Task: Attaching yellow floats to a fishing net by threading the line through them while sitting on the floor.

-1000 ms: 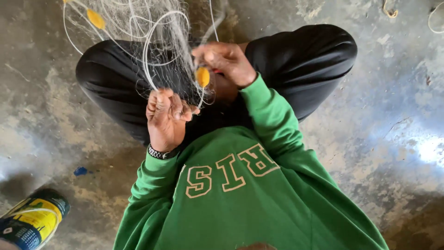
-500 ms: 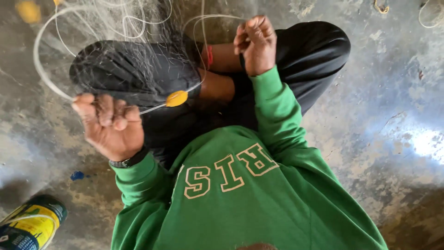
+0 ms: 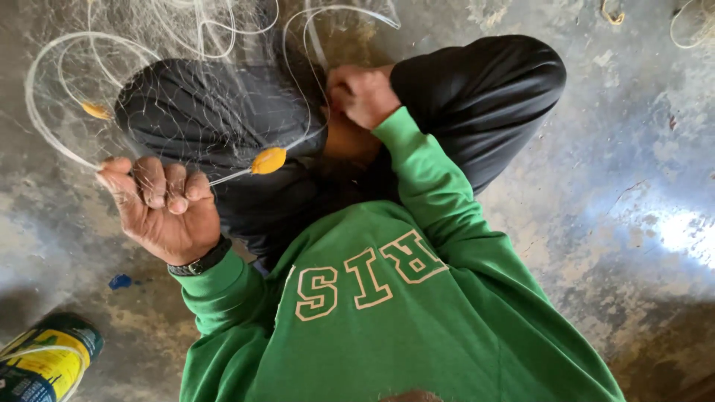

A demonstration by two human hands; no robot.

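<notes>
I sit cross-legged in a green sweatshirt and black trousers, with a fine white fishing net (image 3: pixel 186 89) draped over my left knee. My left hand (image 3: pixel 160 208), with a dark wristband, is held out to the left, fingers closed on the net's thick white cord (image 3: pixel 45 134). A yellow oval float (image 3: pixel 268 160) sits on the cord between my hands, and a second float (image 3: pixel 97 110) lies further left. My right hand (image 3: pixel 361 93) is closed on the cord and mesh at my lap, near the right knee.
The floor is stained grey concrete (image 3: pixel 633 186). A yellow and green container (image 3: pixel 45 365) lies at the bottom left, with a small blue scrap (image 3: pixel 119 281) near it. Loose cord loops (image 3: pixel 689 26) lie at the top right.
My left hand has swung from the middle out to the left, drawing the cord with it. The float has slid along between the hands. My right hand has come down toward the lap.
</notes>
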